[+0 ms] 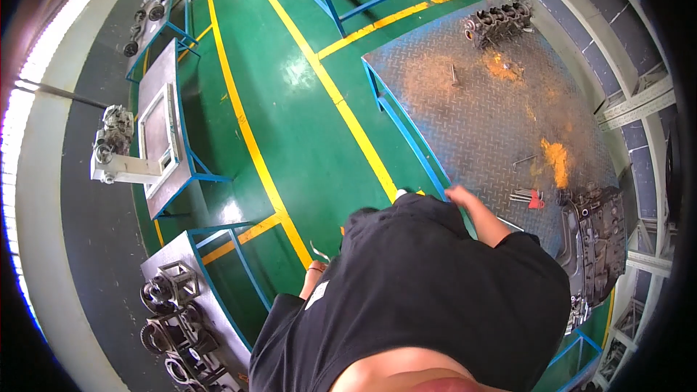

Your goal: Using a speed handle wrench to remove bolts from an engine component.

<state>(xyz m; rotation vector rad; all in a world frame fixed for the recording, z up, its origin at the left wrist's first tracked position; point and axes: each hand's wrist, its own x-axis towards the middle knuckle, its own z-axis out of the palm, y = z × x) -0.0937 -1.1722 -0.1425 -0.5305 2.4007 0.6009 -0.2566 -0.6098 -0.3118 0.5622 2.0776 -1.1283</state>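
Observation:
My left hand [316,267] hangs low at my left side, beside a blue-legged bench. Its fingers are closed on a thin, pale curved piece [318,251], whose exact kind is too small to make out. At the near left edge of the steel-plate table [472,123] is my right hand [457,194], seen small and foreshortened; how its fingers are set is unclear. Right of that hand, several hex keys [520,196] lie by a red holder [536,200]. A bent metal key [523,160] rests farther up the plate, and a thin rod [510,224] lies nearer me.
Engine blocks stand at the table's far end [497,23] and near right [595,247]. Orange powder [555,162] and a bolt [454,74] lie on the plate. Left are benches with machine parts [178,327] and a white frame [160,134]. Yellow lines [341,105] cross the green floor.

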